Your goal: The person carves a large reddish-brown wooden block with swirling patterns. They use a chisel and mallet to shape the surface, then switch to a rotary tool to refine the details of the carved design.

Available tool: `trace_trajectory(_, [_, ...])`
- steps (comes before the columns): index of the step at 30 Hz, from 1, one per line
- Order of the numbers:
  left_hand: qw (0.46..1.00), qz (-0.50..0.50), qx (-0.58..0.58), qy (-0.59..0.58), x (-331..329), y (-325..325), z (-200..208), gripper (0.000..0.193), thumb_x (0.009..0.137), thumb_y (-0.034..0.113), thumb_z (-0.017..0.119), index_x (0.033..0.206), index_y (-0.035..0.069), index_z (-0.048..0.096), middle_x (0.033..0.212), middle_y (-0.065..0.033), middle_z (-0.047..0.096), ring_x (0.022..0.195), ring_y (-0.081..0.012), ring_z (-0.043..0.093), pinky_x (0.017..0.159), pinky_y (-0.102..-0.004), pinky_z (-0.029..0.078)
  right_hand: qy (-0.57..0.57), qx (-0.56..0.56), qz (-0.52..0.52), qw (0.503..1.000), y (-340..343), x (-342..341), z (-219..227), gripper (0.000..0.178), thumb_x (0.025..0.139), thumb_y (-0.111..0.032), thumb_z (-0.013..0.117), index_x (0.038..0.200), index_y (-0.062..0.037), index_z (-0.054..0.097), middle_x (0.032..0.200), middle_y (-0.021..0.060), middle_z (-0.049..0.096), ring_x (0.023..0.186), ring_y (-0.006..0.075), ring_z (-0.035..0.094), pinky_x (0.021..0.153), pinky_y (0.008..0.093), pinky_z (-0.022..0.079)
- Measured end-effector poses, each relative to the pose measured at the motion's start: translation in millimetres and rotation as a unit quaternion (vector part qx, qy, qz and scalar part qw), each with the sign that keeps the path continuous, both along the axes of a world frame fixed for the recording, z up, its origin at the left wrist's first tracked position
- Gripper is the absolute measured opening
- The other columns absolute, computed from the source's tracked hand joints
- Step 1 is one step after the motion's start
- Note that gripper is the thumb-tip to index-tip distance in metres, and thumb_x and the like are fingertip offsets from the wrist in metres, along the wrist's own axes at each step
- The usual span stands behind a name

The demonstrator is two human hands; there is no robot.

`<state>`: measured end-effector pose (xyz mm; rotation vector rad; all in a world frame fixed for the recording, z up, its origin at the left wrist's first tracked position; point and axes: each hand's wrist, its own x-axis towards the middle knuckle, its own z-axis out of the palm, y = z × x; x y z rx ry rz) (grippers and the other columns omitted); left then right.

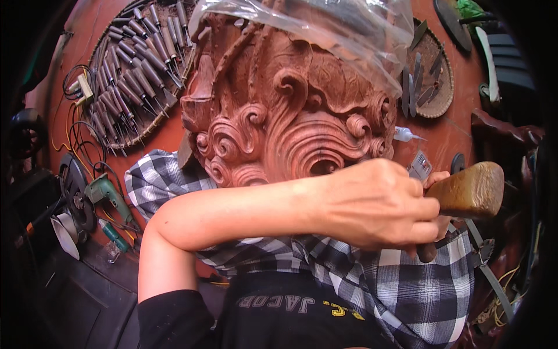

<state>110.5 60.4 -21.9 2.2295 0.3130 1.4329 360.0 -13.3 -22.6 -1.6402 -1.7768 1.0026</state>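
A reddish-brown wood carving (302, 128) with deep swirls and scrolls stands in front of me. My left forearm crosses before it, and my left hand (378, 203) is closed at the right of the carving's lower edge. Below its fingers shows the end of a dark wooden handle (427, 252); the rest of that tool is hidden. Right beside it juts a worn, yellowish-brown wooden mallet (472, 189). Fingertips of my right hand (443, 178) show around the mallet; most of that hand is hidden behind the mallet and my left hand.
Clear plastic sheeting (325, 29) drapes over the carving's top. A round woven tray (136, 139) of many wooden-handled chisels is at far left; a smaller tray (444, 104) holds blades at right. A green power tool (110, 198), cords and a small white bottle (405, 134) lie around.
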Motion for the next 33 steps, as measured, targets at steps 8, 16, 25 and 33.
trace_trajectory(8, [0.984, -0.033, -0.111, 0.136, -30.9, 6.0, -2.5, 0.039, 0.086, 0.042, 0.066, 0.063, 0.011, 0.067, 0.051, -0.0063, 0.054, 0.051, -0.0262, 0.060, 0.046, -0.0380, 0.044, -0.020, -0.055, 0.022, 0.998, -6.9, -7.9, -2.8, 0.035, 0.082, -0.005, 0.080, 0.102, -0.0053, 0.052, 0.087, 0.0021, 0.049, 0.074, 0.0117, 0.048, 0.067, 0.0268, 0.042])
trace_trajectory(16, [0.983, 0.017, -0.103, 0.149, -38.7, 9.6, -13.3, 0.044, 0.084, 0.035, 0.063, 0.048, 0.011, 0.058, 0.044, -0.0079, 0.049, 0.041, -0.0287, 0.053, 0.041, -0.0387, 0.039, -0.044, -0.163, -0.041, 0.985, -5.6, -19.9, 2.1, 0.032, 0.083, -0.004, 0.075, 0.103, -0.0045, 0.050, 0.093, 0.0051, 0.048, 0.080, 0.0157, 0.049, 0.074, 0.0291, 0.043])
trace_trajectory(25, [0.985, -0.008, -0.125, 0.115, -36.3, -2.4, -7.8, 0.036, 0.082, 0.031, 0.064, 0.053, 0.010, 0.060, 0.047, -0.0068, 0.052, 0.045, -0.0267, 0.057, 0.044, -0.0394, 0.043, -0.076, -0.074, 0.066, 0.992, -7.0, -8.0, 1.4, 0.035, 0.083, -0.004, 0.077, 0.105, -0.0047, 0.051, 0.090, 0.0051, 0.050, 0.080, 0.0162, 0.050, 0.075, 0.0302, 0.044])
trace_trajectory(33, [0.977, 0.008, -0.158, 0.145, -42.9, 6.1, -13.1, 0.038, 0.080, 0.032, 0.065, 0.051, 0.009, 0.059, 0.047, -0.0088, 0.051, 0.044, -0.0294, 0.055, 0.044, -0.0404, 0.042, -0.064, 0.003, 0.082, 0.995, 5.7, -26.2, 10.6, 0.025, 0.075, -0.009, 0.084, 0.091, 0.0003, 0.066, 0.076, 0.0050, 0.066, 0.065, 0.0147, 0.066, 0.058, 0.0269, 0.049])
